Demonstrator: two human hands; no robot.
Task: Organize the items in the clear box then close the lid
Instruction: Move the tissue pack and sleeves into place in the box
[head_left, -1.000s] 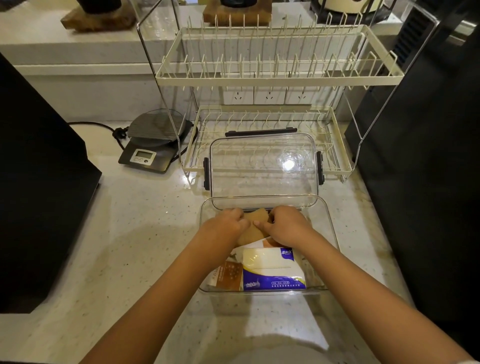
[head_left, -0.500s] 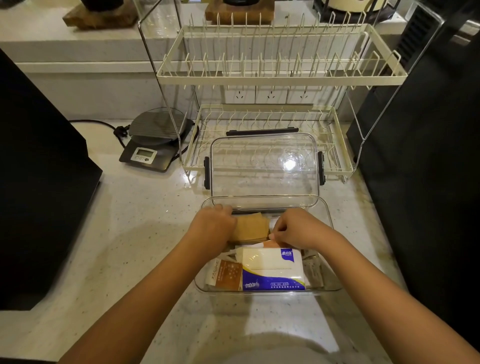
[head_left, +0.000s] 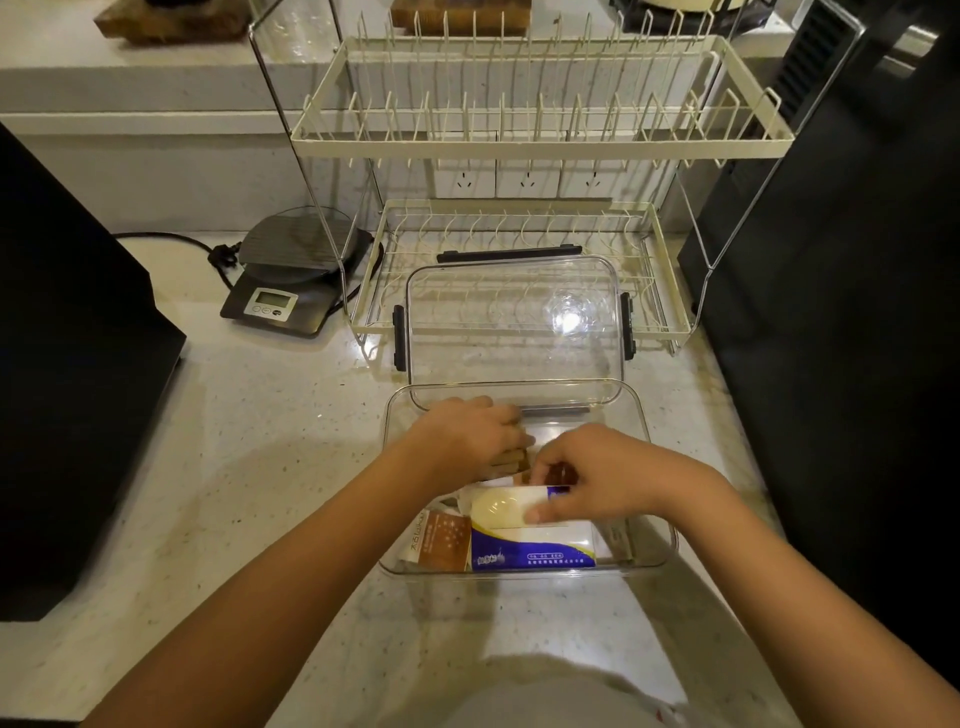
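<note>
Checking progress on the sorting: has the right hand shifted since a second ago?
Yes. The right hand moved toward the person, away from the propped lid, onto the tissue pack.

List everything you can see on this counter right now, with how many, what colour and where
clear box: one, see-through, on the counter in front of the person
lid: one, clear with dark clips, standing open behind the box
tissue pack: one, white and blue, near end of the box
brown packet: one, brown and white, left of the tissue pack
brown stack: one, tan, mostly hidden under the left hand
dish rack: one, cream, two tiers, behind the box
kitchen scale: one, dark grey, back left
left hand: one, inside the box
right hand: one, on the tissue pack
</note>
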